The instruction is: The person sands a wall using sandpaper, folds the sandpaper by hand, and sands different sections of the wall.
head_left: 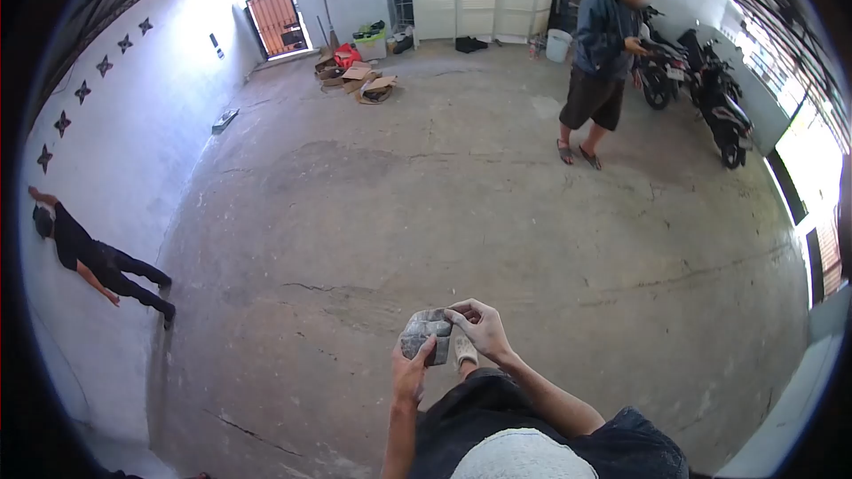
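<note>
My left hand grips a flat grey, dusty piece from below, its thumb pressed across the face. Lines or creases split that face into several blocks; its exact kind is unclear. At the piece's upper right edge, my right hand is closed in a pinch, thumb and fingertips against the rim. Whitish dust coats my fingers. Both hands are held in front of my body, over the concrete floor. Below them show a light-coloured shoe and my dark shorts.
A person stands at the back right near parked motorbikes. Another person leans a hand on the white wall at left. Cardboard pieces, a plastic bin and a white bucket lie toward the back.
</note>
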`<move>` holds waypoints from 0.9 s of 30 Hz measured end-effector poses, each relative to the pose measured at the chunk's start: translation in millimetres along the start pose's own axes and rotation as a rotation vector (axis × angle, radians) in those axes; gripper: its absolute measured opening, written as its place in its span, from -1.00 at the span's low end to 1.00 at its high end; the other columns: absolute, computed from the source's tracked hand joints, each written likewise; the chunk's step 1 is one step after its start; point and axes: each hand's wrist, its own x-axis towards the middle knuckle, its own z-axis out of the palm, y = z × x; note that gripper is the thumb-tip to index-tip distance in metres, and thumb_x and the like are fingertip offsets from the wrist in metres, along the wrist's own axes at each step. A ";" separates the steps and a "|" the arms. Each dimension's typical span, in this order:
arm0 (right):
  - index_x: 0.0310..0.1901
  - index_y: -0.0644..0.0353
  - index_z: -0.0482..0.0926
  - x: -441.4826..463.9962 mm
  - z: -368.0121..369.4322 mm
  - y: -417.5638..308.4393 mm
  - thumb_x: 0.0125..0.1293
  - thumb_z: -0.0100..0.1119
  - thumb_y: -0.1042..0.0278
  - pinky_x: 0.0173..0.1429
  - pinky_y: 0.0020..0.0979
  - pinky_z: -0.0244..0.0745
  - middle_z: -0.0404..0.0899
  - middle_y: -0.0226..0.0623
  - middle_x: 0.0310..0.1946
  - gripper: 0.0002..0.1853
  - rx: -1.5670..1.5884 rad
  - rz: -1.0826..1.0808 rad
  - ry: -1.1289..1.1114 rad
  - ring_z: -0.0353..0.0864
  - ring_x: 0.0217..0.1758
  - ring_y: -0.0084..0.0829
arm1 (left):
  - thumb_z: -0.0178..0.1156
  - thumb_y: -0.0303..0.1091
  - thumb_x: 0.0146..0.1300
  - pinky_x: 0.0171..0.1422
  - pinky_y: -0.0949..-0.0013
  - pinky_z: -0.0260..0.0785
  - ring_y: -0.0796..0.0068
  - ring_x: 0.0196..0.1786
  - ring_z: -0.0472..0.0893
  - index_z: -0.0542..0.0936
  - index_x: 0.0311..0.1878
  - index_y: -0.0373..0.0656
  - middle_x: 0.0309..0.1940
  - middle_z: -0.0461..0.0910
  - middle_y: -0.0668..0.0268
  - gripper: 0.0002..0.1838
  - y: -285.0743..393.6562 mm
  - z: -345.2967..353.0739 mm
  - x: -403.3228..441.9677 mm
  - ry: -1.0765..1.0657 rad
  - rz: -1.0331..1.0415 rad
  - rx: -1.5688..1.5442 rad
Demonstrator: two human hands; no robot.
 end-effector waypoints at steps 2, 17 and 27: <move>-0.04 0.33 0.68 46.3 -13.4 -13.8 0.40 0.30 0.35 -0.06 -0.52 0.55 0.74 -0.33 -0.24 -0.77 -0.002 0.010 -0.069 0.65 -0.20 -0.61 | 0.39 -0.46 0.26 0.04 0.41 0.56 0.48 -0.04 0.66 0.54 0.14 -0.29 -0.06 0.64 0.28 -0.60 8.8 17.3 31.4 0.051 -0.017 -0.086; 0.04 0.32 0.65 264.7 -8.4 -69.4 0.50 0.17 0.18 0.14 -0.41 0.50 0.68 -0.36 -0.13 -0.66 0.091 0.147 -0.529 0.60 -0.04 -0.54 | 0.35 -0.43 0.31 0.01 0.41 0.61 0.50 -0.05 0.66 0.52 0.13 -0.30 -0.06 0.62 0.26 -0.63 97.1 47.0 203.3 0.106 0.080 -0.007; 0.02 0.27 0.65 425.1 -20.9 -93.8 0.47 0.21 0.20 0.08 -0.49 0.49 0.66 -0.41 -0.14 -0.71 0.214 0.185 -0.337 0.59 -0.05 -0.59 | 0.34 -0.34 0.34 -0.12 0.53 0.50 0.65 -0.17 0.60 0.57 0.03 -0.22 -0.16 0.62 0.39 -0.73 160.3 77.9 402.1 -0.093 0.114 0.047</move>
